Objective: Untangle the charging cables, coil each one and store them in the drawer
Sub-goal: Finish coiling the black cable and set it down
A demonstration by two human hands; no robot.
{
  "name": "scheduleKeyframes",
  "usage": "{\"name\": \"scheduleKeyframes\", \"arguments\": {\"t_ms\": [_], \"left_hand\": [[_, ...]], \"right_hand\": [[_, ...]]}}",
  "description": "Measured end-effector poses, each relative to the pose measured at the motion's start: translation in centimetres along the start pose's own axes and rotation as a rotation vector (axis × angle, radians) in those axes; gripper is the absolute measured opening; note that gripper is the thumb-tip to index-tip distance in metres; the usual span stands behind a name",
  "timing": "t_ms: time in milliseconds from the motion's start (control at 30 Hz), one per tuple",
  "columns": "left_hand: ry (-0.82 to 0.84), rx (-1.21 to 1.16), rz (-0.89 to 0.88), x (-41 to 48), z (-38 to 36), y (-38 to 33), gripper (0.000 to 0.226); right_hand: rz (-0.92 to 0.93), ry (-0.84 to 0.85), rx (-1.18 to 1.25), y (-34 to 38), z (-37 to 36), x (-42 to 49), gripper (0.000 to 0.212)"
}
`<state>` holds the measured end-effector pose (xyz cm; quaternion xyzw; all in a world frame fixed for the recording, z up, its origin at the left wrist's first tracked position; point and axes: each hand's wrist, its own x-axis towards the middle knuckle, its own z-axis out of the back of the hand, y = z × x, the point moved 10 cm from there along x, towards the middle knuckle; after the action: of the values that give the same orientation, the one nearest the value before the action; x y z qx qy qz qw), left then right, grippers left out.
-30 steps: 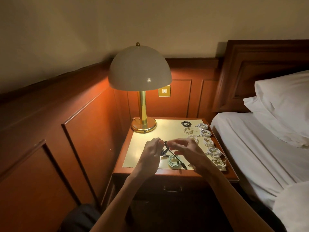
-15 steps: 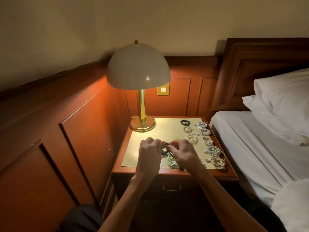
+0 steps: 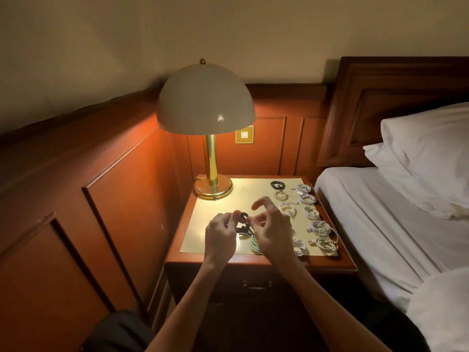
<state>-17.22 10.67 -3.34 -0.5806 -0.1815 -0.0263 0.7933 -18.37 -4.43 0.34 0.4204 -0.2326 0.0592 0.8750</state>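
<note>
- Bedside nightstand, wood-rimmed with a pale gold top. A domed lamp on a brass stem stands lit at the back left corner.
- Your forearms: both bare, rising from the lower edge of the view and converging over the front half of the top.
- Your left hand: its back faces you, fingers curled inward. The fingertips pinch the black cable on the left side of its loop.
- Your right hand: thumb and a lower finger pinch the same cable on the right side of the loop. The forefinger is lifted, bent, and touches nothing.
- Black cable: a small loop stands up between your two hands. The rest bunches beneath them just above the top, partly hidden.
- Mint-green coil: flat on the top beside the heel of your right hand, partly covered by it.
- White coils: several, laid in two rough rows along the right side, from back to front.
- Black coil: at the back, at the head of those rows, well apart from your hands.
- Drawer: under the top, shut, its handle in shadow.
- Wall panelling: red-brown wood behind and to your left, with a brass switch plate behind the lamp.
- Bed: to your right, white sheet, with white pillows against a dark wooden headboard.
</note>
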Motion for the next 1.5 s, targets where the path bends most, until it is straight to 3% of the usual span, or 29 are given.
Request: {"name": "scheduleKeyframes", "arguments": {"t_ms": [200,533,733,933,1000,1100,1200,1267,1367,1433,1500], "left_hand": [[0.038,-0.353,0.212,-1.1,-0.6,0.6,0.029],[0.025,-0.367,0.192,-0.7,-0.5,1.0,0.026],[-0.062,-0.087,0.013,-0.1,0.4,0.3,0.019],[-0.182,0.401,-0.321,-0.1,1.3,-2.1,0.020],[-0.171,0.525,-0.405,0.0,1.4,-3.0,0.031],[-0.100,0.603,-0.521,0.3,1.2,-3.7,0.033],[-0.021,0.611,-0.660,0.4,0.9,-4.1,0.025],[0.024,0.577,-0.726,0.4,1.1,-4.6,0.023],[0.076,0.550,-0.789,0.3,1.1,-5.6,0.025],[0.074,0.534,-0.792,0.6,1.1,-6.3,0.027],[0.062,0.466,-0.743,1.4,1.6,-6.5,0.022]], "right_hand": [[0.130,-0.062,-0.057,1.1,-0.4,-0.6,0.021],[0.257,-0.105,-0.142,2.1,-0.2,-1.1,0.022],[0.235,-0.103,-0.240,2.7,-1.3,-2.0,0.016],[0.017,-0.133,-0.071,0.4,-1.6,-1.5,0.013],[-0.058,-0.118,-0.015,-0.4,-1.6,-1.2,0.010],[-0.231,0.060,0.140,-1.8,-2.6,-1.0,0.007],[-0.700,0.426,0.597,-3.7,-4.9,-2.0,0.020],[-0.901,0.660,0.773,-3.4,-5.1,-3.2,0.021],[-1.016,0.862,0.989,-2.4,-4.9,-4.4,0.017],[-1.046,0.907,1.201,-0.9,-5.0,-4.6,0.017],[-0.922,0.879,1.152,-1.2,-4.7,-3.7,0.019]]}}
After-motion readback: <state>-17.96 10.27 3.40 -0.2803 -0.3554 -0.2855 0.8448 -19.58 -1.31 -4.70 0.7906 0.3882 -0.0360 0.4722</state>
